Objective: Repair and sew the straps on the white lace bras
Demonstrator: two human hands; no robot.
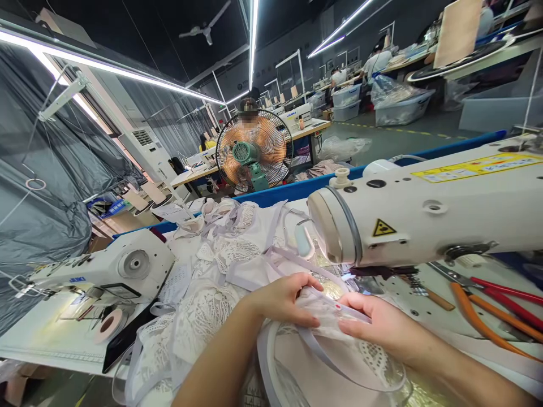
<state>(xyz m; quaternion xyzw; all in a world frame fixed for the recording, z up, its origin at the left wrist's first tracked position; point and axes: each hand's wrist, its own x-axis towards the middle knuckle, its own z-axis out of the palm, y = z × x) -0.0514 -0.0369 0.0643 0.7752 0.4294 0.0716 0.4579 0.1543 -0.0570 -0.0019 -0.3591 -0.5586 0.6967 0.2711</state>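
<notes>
One pale lace garment (328, 322) is lying nearest my remote camera, its trimmed edge being pinched between thumbs and fingers of two hands, left hand (288, 305) and right hand (369, 325). The step in hand seems to be straightening that edge; the next move would be calling for a flat, even hold. Beyond, I am counting one orange-handled tool (464, 310), one red-handled tool (509, 303), one sewing machine on the right (407, 209), a garment heap (224, 254) tangling past any count, another machine on the left (127, 271) and, farthest, one fan (254, 148).
</notes>
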